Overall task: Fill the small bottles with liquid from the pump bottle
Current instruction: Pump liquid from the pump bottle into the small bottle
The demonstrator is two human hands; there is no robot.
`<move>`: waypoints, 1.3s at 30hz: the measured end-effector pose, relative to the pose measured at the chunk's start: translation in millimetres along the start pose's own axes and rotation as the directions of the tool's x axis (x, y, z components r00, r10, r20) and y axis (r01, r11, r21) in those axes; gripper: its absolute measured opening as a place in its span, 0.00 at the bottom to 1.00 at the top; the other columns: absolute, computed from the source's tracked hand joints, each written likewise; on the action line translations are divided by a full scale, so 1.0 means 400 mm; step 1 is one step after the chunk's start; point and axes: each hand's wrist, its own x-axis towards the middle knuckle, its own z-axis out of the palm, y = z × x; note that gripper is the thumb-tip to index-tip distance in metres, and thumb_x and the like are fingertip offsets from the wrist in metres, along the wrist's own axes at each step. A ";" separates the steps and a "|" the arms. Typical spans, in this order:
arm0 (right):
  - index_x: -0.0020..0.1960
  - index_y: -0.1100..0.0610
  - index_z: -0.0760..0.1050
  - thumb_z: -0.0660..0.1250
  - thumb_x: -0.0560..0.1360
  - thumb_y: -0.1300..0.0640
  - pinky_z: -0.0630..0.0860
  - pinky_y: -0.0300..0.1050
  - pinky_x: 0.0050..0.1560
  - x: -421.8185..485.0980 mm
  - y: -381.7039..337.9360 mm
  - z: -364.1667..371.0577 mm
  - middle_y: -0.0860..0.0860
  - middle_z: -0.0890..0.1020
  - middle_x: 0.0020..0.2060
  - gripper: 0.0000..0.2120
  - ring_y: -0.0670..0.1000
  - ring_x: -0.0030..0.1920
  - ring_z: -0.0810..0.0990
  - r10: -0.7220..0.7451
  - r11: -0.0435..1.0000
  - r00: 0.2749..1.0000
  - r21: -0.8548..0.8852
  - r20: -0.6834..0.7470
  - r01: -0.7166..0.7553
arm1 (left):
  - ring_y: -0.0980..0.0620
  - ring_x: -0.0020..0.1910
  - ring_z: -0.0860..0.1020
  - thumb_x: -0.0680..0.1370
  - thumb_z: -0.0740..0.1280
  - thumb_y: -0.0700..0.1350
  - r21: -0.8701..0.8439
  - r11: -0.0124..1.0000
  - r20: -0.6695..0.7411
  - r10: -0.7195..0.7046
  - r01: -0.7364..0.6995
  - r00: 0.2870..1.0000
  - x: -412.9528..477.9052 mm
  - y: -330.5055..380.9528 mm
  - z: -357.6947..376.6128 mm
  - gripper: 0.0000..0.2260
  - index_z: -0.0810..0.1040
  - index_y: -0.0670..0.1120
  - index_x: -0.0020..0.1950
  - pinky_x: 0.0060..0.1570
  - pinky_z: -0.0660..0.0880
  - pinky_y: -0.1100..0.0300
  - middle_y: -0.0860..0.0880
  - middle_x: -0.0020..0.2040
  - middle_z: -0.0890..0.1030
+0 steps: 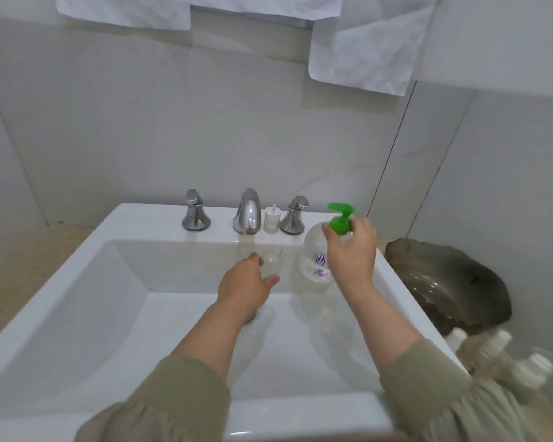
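So here's where we're at: the pump bottle is up over the back right corner of the sink. Our right hand holds it by the neck, fingers curled round the collar under the green pump head. Nobody's pressing the top. The spout points left, toward the small clear bottle, which our left hand holds over the basin near the back wall, thumb and fingers wrapped round it.

That little bottle looks empty to us, though it's see-through and blurry, so we wouldn't swear to it. The spout isn't over its mouth yet, so we'd guess this fill hasn't started.

Off the sink's right edge there's a bunch of white-capped bottles, too smeared to tell whether they're full. Another small white one sits on the back ledge beside the faucet.
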 end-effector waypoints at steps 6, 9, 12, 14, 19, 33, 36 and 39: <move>0.41 0.59 0.76 0.73 0.70 0.58 0.66 0.40 0.34 -0.090 0.032 -0.028 0.52 0.77 0.33 0.07 0.51 0.35 0.74 0.294 0.956 0.879 -0.098 0.375 -0.278 | 0.47 0.55 0.76 0.75 0.68 0.51 -0.002 1.000 0.059 -0.023 0.023 0.998 -0.013 -0.016 -0.015 0.17 0.70 0.45 0.59 0.53 0.71 0.56 0.47 0.57 0.77; 0.39 0.58 0.75 0.74 0.69 0.57 0.67 0.40 0.33 -0.127 0.049 -0.021 0.51 0.76 0.32 0.09 0.51 0.35 0.75 0.324 0.945 0.825 -0.196 0.462 -0.262 | 0.49 0.50 0.75 0.74 0.70 0.50 -0.046 0.999 0.090 -0.015 0.019 0.996 -0.033 -0.019 -0.022 0.16 0.71 0.45 0.56 0.50 0.70 0.58 0.48 0.54 0.76; 0.40 0.58 0.74 0.74 0.70 0.57 0.65 0.37 0.30 -0.124 0.052 -0.020 0.51 0.76 0.34 0.09 0.49 0.33 0.73 0.311 0.949 0.824 -0.190 0.473 -0.250 | 0.49 0.49 0.75 0.73 0.70 0.50 -0.044 0.999 0.105 -0.011 0.016 0.994 -0.058 -0.022 -0.022 0.16 0.71 0.45 0.56 0.49 0.71 0.58 0.48 0.53 0.77; 0.42 0.58 0.74 0.74 0.70 0.56 0.64 0.35 0.30 -0.124 0.050 -0.018 0.51 0.77 0.35 0.10 0.49 0.35 0.74 0.292 0.955 0.819 -0.194 0.495 -0.223 | 0.49 0.48 0.75 0.74 0.70 0.50 -0.040 0.999 0.116 0.005 0.000 0.993 -0.075 -0.024 -0.020 0.16 0.71 0.45 0.57 0.46 0.71 0.60 0.48 0.51 0.77; 0.49 0.59 0.75 0.71 0.73 0.55 0.71 0.39 0.38 -0.117 0.055 -0.017 0.53 0.79 0.42 0.10 0.50 0.41 0.77 0.332 0.940 0.754 -0.133 0.567 -0.313 | 0.48 0.49 0.76 0.76 0.66 0.50 -0.062 0.996 0.098 0.065 -0.060 0.993 -0.088 -0.021 -0.016 0.17 0.70 0.47 0.62 0.47 0.71 0.58 0.46 0.50 0.76; 0.56 0.54 0.77 0.70 0.51 0.29 0.63 0.55 0.70 -0.059 0.086 0.027 0.53 0.76 0.61 0.41 0.55 0.63 0.73 0.622 0.591 0.430 -0.033 0.655 -0.806 | 0.49 0.56 0.73 0.77 0.65 0.50 -0.051 0.973 0.048 0.229 -0.227 0.972 -0.046 0.000 -0.015 0.18 0.68 0.51 0.66 0.59 0.70 0.56 0.49 0.56 0.69; 0.62 0.53 0.72 0.68 0.57 0.28 0.58 0.59 0.71 -0.060 0.075 0.018 0.54 0.70 0.67 0.41 0.59 0.67 0.68 0.644 0.559 0.359 -0.094 0.676 -0.824 | 0.49 0.56 0.73 0.77 0.66 0.50 -0.055 0.970 0.072 0.239 -0.235 0.968 -0.043 0.001 -0.018 0.18 0.69 0.51 0.66 0.60 0.71 0.55 0.48 0.58 0.70; 0.73 0.52 0.59 0.62 0.67 0.29 0.51 0.66 0.69 -0.058 0.072 0.003 0.53 0.60 0.73 0.42 0.62 0.73 0.57 0.660 0.549 0.274 -0.201 0.699 -0.811 | 0.49 0.56 0.73 0.77 0.66 0.50 -0.041 0.969 0.060 0.246 -0.244 0.967 -0.045 0.001 -0.020 0.18 0.69 0.51 0.66 0.60 0.71 0.55 0.48 0.59 0.70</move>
